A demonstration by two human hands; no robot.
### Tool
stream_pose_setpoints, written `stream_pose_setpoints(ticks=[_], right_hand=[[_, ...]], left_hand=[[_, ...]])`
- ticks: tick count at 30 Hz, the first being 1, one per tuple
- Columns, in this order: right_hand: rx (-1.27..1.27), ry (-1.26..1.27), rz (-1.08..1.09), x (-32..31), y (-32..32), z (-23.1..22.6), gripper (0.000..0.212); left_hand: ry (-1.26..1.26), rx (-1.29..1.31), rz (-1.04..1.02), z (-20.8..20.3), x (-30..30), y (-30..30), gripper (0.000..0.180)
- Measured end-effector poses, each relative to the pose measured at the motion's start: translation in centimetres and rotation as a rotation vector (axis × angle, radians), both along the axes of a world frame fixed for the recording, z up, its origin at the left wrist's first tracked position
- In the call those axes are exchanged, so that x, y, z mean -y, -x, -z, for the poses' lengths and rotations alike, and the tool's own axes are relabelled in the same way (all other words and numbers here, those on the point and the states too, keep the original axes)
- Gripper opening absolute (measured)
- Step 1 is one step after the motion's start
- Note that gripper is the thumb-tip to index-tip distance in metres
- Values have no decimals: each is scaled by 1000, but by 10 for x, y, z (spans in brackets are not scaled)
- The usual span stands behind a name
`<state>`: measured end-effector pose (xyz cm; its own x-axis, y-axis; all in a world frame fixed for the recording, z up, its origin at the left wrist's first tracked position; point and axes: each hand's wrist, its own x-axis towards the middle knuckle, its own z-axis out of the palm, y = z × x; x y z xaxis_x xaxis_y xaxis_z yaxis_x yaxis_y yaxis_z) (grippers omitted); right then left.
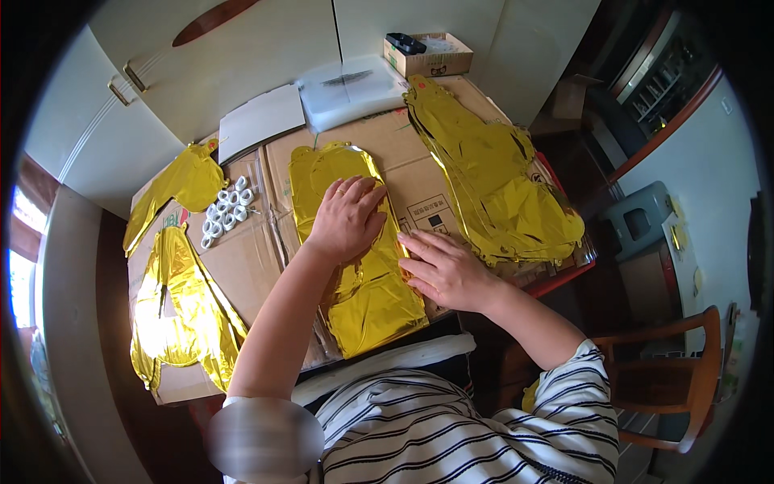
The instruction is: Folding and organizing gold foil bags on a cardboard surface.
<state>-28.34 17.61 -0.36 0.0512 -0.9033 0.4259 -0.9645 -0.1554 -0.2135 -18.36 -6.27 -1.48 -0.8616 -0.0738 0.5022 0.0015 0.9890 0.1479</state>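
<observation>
A flat gold foil balloon (375, 310) lies lengthwise in front of me on the cardboard-covered table. My left hand (348, 219) rests palm down on its upper middle, fingers stretched out and slightly apart. Along its right edge, my right hand (446, 273) lies with extended fingers touching the foil. Neither hand visibly grips anything; the undersides of both are hidden. To the right sits a pile of flat gold foil balloons (492, 173). More gold foil lies at the left: one crumpled, shiny balloon (184, 302) near the front and another gold foil balloon (181, 185) behind it.
Several small white rolls (230, 208) are clustered left of centre on the cardboard (250, 258). Along the back are a whitish flat sheet (262, 121), a stack of clear plastic bags (351, 93) and a small cardboard box (439, 58). A wooden chair (697, 379) stands at right.
</observation>
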Motion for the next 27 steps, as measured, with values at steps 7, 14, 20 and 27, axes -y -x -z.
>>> stream_pose_setpoints(ticks=[7, 14, 20, 27], right_hand=[[-91, -13, -43, -2, 2, 1, 34], [-64, -41, -49, -2, 3, 0, 36], [-68, -39, -48, -1, 4, 0, 37], [-99, -52, -46, -1, 4, -4, 38]], left_hand=[[-34, -5, -2, -5, -1, 1, 48], [-30, -15, -24, -4, -1, 1, 53], [-40, 1, -40, -4, -2, 1, 55], [-90, 53, -90, -4, -3, 4, 61]])
